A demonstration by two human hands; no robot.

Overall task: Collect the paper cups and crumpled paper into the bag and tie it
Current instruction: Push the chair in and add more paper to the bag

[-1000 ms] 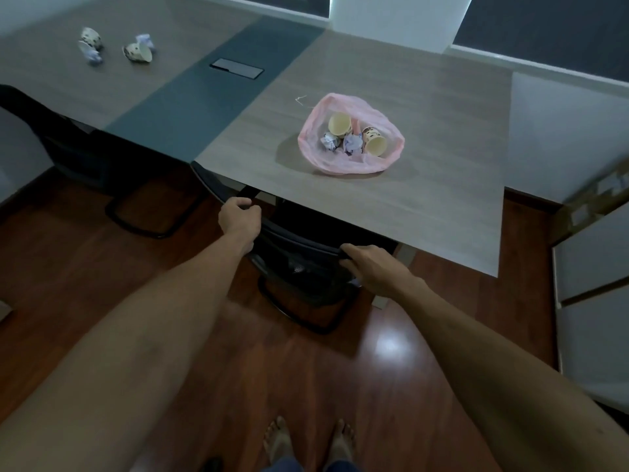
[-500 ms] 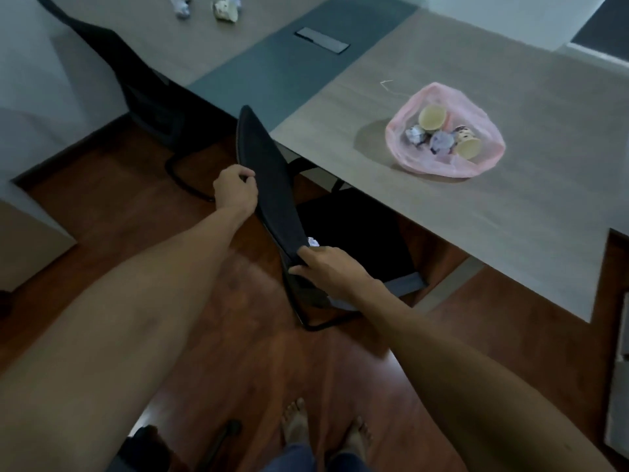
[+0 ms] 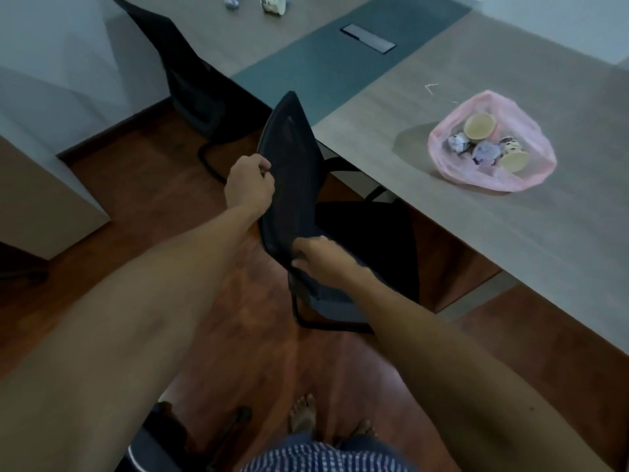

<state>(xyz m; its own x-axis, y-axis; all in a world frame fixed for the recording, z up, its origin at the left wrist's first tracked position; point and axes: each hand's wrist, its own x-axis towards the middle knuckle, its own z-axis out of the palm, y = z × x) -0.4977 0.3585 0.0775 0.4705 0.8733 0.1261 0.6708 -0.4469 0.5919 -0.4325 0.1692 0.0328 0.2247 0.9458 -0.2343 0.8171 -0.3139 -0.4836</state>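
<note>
A long grey table (image 3: 510, 233) with a darker centre strip stands on a red-brown wood floor (image 3: 238, 335) beside pale walls. At two o'clock on it, one open pink bag (image 3: 531, 172) holds two paper cups (image 3: 480, 126) and, seemingly, two crumpled papers (image 3: 486, 152). At twelve o'clock lie two more scraps (image 3: 272, 1). Both the left hand (image 3: 248, 185) and right hand (image 3: 323, 258) clasp the black chair (image 3: 289, 178); a second chair (image 3: 190, 80) stands at eleven.

Black mesh chair (image 3: 289, 172) pulled out from the grey tabletop (image 3: 510, 253), second chair (image 3: 190, 80) further along, reddish wood floor (image 3: 143, 185).
</note>
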